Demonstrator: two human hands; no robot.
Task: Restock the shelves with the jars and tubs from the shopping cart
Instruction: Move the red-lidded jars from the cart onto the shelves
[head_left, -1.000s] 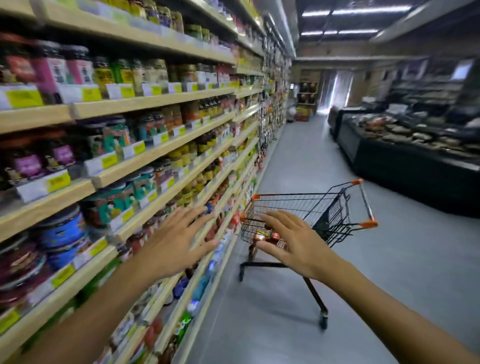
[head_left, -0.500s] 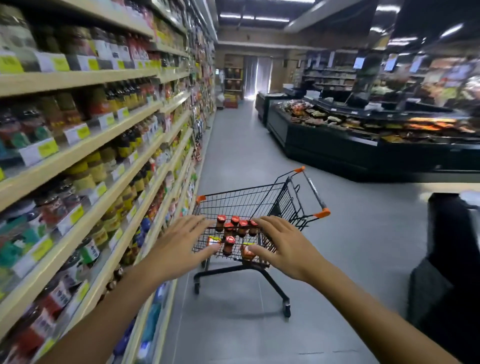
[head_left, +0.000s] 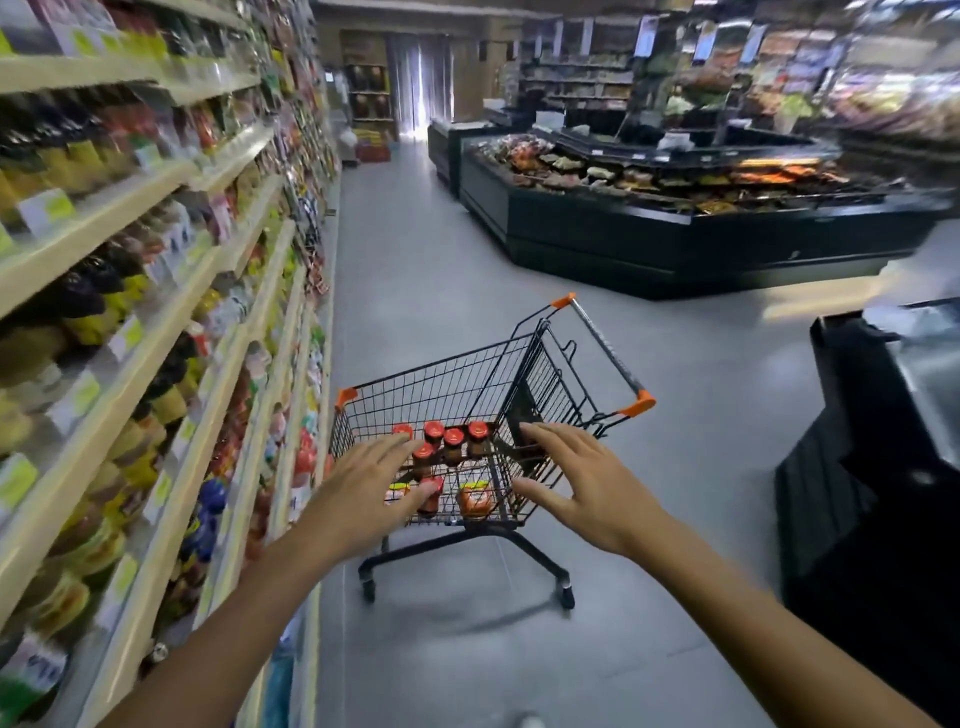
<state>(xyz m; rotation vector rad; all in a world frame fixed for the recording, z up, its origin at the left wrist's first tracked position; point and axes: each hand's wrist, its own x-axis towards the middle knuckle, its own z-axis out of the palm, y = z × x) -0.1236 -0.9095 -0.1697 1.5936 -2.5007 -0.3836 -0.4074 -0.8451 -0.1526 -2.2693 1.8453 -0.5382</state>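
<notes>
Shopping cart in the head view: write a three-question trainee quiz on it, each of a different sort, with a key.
1. True or false: the left hand already holds a jar.
2. Multiple choice: the lids of the upright jars in the shopping cart are A) red, B) green, C) white.
3. Fill in: the stocked shelves run along the person's ____ side.

Key:
1. False; both the left hand and the right hand are open with fingers spread, in front of the cart's near end.
2. A.
3. Left.
</notes>
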